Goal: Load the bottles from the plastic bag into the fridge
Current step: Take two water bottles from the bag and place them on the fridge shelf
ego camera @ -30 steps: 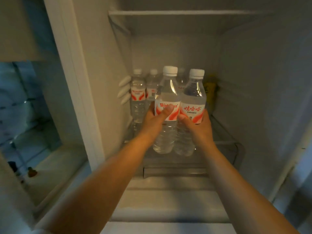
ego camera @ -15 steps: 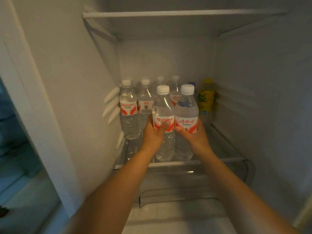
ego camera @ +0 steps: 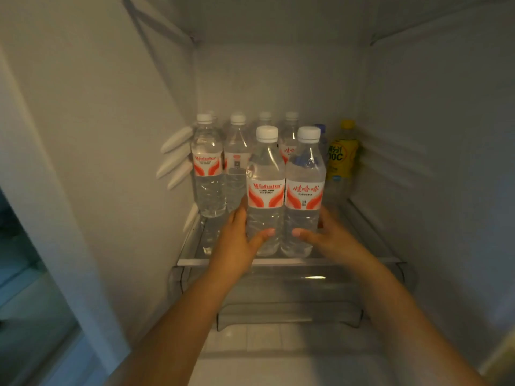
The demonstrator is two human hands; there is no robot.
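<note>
Two clear water bottles with white caps and red-and-white labels stand side by side at the front of the fridge's glass shelf point(ego camera: 195, 262). My left hand point(ego camera: 237, 246) wraps the lower part of the left bottle point(ego camera: 264, 196), thumb across its front. My right hand point(ego camera: 331, 240) wraps the lower part of the right bottle point(ego camera: 303, 196) the same way. Both bottles are upright with their bases on the shelf. Several more of the same water bottles point(ego camera: 207, 168) stand in rows behind and to the left. The plastic bag is out of view.
A yellow drink bottle point(ego camera: 341, 157) stands at the back right, with a blue-capped bottle point(ego camera: 320, 128) partly hidden beside it. A clear drawer point(ego camera: 289, 299) sits under the shelf. White rack pegs point(ego camera: 175, 157) stick out of the left wall. Bare shelf shows to the right of the held bottles.
The two bottles went further into the fridge and came down onto the glass shelf. Both my hands slid from the labels down to the lower part of the bottles.
</note>
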